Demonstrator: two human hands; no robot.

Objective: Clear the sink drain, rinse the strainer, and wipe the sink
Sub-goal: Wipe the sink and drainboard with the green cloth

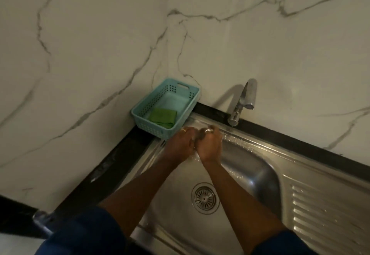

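Steel, so expect the strainer [204,197], seated in the drain at the near middle of the sink [250,166], to feel stiff, light and wet-slick, probably best pinched at its centre knob; cannot tell what left hand [180,144] and right hand [210,146], fingers [187,131] curled together at the far rim, hold.

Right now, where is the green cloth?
In the head view, the green cloth lies in the teal basket on the back-left corner of the sink, left of the tap, beyond the left hand.

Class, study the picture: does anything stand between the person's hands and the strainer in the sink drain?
Nothing visible does. The left hand and right hand meet at the far rim of the sink; the strainer sits nearer the person, with only bare steel between.
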